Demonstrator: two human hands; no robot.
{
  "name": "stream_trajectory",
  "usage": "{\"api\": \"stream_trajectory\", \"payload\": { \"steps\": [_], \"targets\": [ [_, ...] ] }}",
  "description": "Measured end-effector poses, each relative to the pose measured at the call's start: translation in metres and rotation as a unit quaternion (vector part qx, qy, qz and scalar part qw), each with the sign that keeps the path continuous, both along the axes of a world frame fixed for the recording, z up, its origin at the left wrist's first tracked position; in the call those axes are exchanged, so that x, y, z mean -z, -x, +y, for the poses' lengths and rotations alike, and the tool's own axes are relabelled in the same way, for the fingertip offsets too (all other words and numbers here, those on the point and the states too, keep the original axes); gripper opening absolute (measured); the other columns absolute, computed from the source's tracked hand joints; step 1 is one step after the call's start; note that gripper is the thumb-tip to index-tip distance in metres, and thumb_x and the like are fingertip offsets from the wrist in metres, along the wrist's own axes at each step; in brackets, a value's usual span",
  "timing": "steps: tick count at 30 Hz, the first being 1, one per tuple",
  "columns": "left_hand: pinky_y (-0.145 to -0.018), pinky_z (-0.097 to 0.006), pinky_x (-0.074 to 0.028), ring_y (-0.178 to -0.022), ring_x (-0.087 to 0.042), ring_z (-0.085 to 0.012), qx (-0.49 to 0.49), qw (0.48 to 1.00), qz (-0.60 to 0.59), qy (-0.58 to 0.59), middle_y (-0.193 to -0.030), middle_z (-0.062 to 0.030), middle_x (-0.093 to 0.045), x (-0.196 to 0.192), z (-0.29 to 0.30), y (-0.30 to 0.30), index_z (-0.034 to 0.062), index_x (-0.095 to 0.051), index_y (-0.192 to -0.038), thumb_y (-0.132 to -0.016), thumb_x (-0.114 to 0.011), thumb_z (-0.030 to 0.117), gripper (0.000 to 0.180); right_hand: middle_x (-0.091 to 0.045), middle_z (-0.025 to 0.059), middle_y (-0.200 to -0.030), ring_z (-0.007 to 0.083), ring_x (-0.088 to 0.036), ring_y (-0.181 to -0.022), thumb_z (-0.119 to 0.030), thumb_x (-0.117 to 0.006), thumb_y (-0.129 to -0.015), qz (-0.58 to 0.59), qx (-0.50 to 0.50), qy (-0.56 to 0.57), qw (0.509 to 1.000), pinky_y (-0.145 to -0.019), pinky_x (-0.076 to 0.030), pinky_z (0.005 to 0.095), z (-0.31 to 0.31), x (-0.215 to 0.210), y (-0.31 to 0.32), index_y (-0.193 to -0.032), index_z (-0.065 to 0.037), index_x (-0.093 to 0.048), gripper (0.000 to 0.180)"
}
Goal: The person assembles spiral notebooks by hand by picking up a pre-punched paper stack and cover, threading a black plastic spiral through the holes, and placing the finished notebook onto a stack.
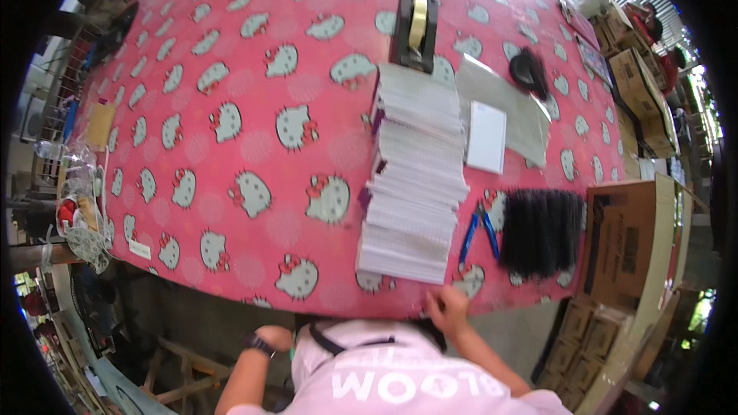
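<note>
My right hand (450,310) is at the near edge of the table, just below the close end of a long row of stacked white cards (411,176). Its fingers are curled in; anything between them is too small to make out. Beside my lap, below the table edge, is my left hand (274,336), a dark watch on its wrist; its fingers are hidden. To the right of the cards lie blue-handled pliers (480,232), spread apart, and a bundle of black bristly strands (542,232). A single white card (486,138) rests partly on a clear plastic sheet (511,103).
A tape dispenser (416,34) stands beyond the cards. Near the sheet sits a black brush-like object (527,73). An open cardboard box (615,242) stands by the table's right edge, with smaller boxes (580,342) below. The tablecloth (254,123) is pink with printed cat faces.
</note>
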State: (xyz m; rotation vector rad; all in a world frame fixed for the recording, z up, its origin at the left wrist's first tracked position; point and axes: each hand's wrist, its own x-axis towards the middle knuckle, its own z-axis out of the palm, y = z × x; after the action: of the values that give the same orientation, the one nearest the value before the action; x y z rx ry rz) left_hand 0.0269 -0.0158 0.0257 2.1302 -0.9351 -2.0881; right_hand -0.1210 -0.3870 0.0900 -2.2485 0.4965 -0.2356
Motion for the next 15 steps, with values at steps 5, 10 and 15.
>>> {"api": "stream_trajectory", "payload": {
  "steps": [5,10,15],
  "targets": [
    [-0.082,-0.033,-0.049,-0.095,-0.063,-0.0178,-0.500,0.833,-0.119,0.204,-0.101,-0.0119,-0.066,-0.121,-0.021,-0.085,0.0016,-0.059,-0.113,-0.084,-0.066,0.017,0.033,-0.052,0.0082,-0.057,0.0226,-0.051,-0.045,-0.007,-0.068,-0.074,-0.062,0.015,0.050,0.997,-0.044,-0.039,0.0336,0.008,0.000,0.014,-0.070,-0.006,-0.061,0.008],
    [-0.105,-0.046,-0.027,-0.130,-0.032,-0.0350,-0.216,0.637,-0.675,0.304,-0.142,-0.0175,-0.036,-0.043,-0.046,-0.088,0.0052,-0.054,-0.121,-0.089,-0.055,0.035,0.044,-0.052,0.0081,-0.060,0.0200,-0.050,-0.048,-0.004,-0.067,-0.077,-0.141,0.060,0.083,0.985,-0.046,-0.038,0.0308,0.005,0.010,-0.001,-0.076,-0.005,-0.062,0.004],
    [-0.105,-0.046,-0.028,-0.129,-0.034,-0.0352,-0.317,0.599,-0.607,0.416,-0.139,-0.0177,-0.039,-0.035,-0.041,-0.094,0.0043,-0.055,-0.117,-0.090,-0.054,0.033,0.039,-0.060,0.0116,-0.087,0.0231,-0.057,-0.077,-0.005,-0.067,-0.079,-0.276,0.132,0.109,0.946,-0.067,-0.045,0.0320,0.013,0.000,-0.023,-0.096,-0.003,-0.063,0.018]
  ]
}}
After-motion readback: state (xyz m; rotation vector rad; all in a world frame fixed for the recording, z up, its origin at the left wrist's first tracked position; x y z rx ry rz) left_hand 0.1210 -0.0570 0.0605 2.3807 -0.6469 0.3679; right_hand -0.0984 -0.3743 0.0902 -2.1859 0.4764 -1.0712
